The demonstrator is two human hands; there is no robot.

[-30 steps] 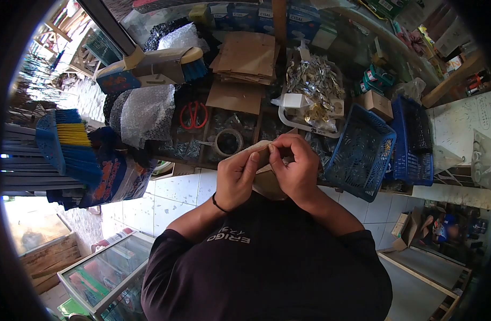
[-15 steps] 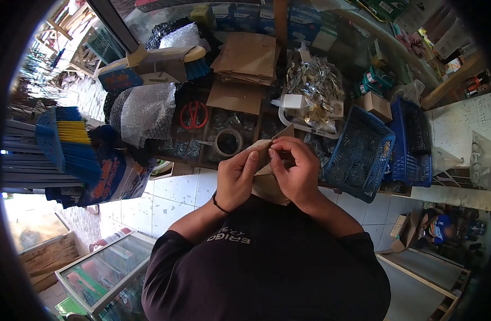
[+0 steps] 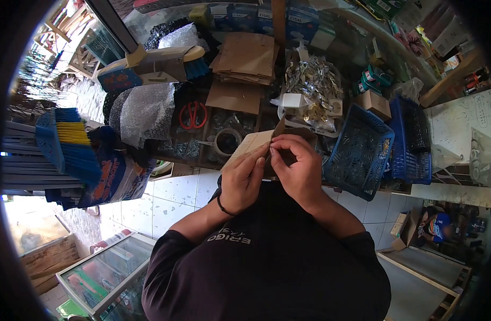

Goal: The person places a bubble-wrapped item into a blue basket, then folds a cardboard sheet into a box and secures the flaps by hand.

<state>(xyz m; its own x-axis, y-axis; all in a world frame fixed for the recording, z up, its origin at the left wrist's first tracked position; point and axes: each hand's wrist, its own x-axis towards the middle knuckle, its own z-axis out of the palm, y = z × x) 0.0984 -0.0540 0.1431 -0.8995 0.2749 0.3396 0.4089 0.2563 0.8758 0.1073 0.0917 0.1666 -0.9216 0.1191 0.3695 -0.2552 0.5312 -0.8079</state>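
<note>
Between my hands, over the front edge of the counter, is a piece of brown cardboard (image 3: 252,142) with upright folded flaps. My left hand (image 3: 241,182) is closed on its left side, fingers lying along the panel. With a thumb-and-finger pinch, my right hand (image 3: 297,170) grips the folded edge near the middle. My hands hide part of the cardboard. Just beyond it lies a roll of tape (image 3: 228,142). A stack of flat cardboard pieces (image 3: 245,56) rests farther back, and red-handled scissors (image 3: 193,115) lie to the left.
A white tray (image 3: 333,128) holds many small metal parts and a small white box (image 3: 293,100). Blue plastic baskets (image 3: 363,152) stand to the right. Bubble wrap (image 3: 146,115) and brushes (image 3: 69,142) are on the left. A glass case (image 3: 109,267) stands at lower left.
The cardboard has turned between my hands, so a broad panel now shows at the left and a flap at the right. My left fingers have straightened along it; my right hand still pinches.
</note>
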